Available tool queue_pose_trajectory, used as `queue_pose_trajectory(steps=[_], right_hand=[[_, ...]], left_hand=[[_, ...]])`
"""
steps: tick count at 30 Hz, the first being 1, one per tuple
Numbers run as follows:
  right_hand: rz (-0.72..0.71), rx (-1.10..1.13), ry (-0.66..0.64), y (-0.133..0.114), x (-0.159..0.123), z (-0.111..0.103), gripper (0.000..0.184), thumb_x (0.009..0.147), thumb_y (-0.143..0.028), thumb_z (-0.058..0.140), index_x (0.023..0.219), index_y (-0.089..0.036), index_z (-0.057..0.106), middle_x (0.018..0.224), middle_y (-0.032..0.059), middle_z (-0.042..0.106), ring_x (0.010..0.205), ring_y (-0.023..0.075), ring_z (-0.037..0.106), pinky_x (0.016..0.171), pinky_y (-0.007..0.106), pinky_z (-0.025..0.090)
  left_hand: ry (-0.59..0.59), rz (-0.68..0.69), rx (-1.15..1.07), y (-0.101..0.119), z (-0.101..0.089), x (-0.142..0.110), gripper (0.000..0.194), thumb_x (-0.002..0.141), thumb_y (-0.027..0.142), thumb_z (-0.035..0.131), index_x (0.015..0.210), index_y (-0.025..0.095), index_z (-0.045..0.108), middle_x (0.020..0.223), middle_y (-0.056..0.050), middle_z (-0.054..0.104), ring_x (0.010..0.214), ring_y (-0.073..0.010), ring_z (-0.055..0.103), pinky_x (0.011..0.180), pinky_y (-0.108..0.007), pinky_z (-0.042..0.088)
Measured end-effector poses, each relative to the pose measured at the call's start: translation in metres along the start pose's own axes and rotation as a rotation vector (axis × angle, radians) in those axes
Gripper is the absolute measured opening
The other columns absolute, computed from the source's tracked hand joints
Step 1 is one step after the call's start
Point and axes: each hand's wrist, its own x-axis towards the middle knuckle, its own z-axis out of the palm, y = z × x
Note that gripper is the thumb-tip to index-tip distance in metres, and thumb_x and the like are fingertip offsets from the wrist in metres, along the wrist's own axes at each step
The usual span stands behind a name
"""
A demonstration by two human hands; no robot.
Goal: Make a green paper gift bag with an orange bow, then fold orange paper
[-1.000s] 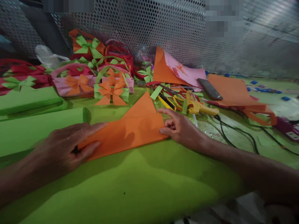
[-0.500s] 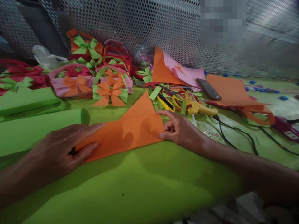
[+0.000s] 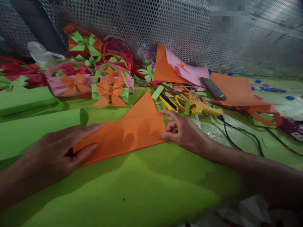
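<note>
A folded orange paper sheet (image 3: 127, 132) lies on a large green sheet (image 3: 132, 189) in front of me. My left hand (image 3: 61, 151) rests on the paper's left end, fingers stretched out and pressing it flat. My right hand (image 3: 183, 130) touches the paper's right corner: the index finger points along the edge and the thumb sits at the corner, while the other fingers are curled in.
Rolled green paper (image 3: 40, 126) lies at the left. Paper baskets with bows (image 3: 110, 88) stand behind. A yellow glue gun (image 3: 201, 107), a yellow cutter (image 3: 168, 103), scissors, a dark phone (image 3: 213, 89), more orange sheets (image 3: 234, 90) and black cables (image 3: 239, 135) crowd the right. A perforated metal screen closes the back.
Both hands stay on the orange paper almost unmoved. The view has shifted slightly.
</note>
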Motion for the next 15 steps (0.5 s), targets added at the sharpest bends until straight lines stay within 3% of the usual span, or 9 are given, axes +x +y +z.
queue_pose_trajectory(steps=[8, 15], right_hand=[[0.008, -0.016, -0.013, 0.0006, 0.0024, 0.0, 0.064, 0.075, -0.019, 0.062, 0.134, -0.016, 0.038, 0.058, -0.0074, 0.055, 0.052, 0.0106, 0.05, 0.051, 0.023, 0.035], [-0.051, -0.183, 0.006, 0.0013, -0.0005, 0.0045, 0.066, 0.077, -0.018, 0.06, 0.138, -0.013, 0.034, 0.062, -0.0052, 0.056, 0.054, 0.0123, 0.051, 0.053, 0.024, 0.036]], left_hand=[[0.018, -0.004, -0.012, 0.0023, 0.0013, 0.0, 0.046, 0.091, 0.04, 0.043, 0.136, 0.045, 0.032, 0.108, 0.006, 0.064, 0.087, -0.0161, 0.065, 0.076, -0.026, 0.049], [-0.048, -0.059, -0.003, 0.002, 0.0002, -0.001, 0.041, 0.09, 0.043, 0.04, 0.13, 0.033, 0.045, 0.105, 0.002, 0.066, 0.084, -0.017, 0.065, 0.075, -0.026, 0.048]])
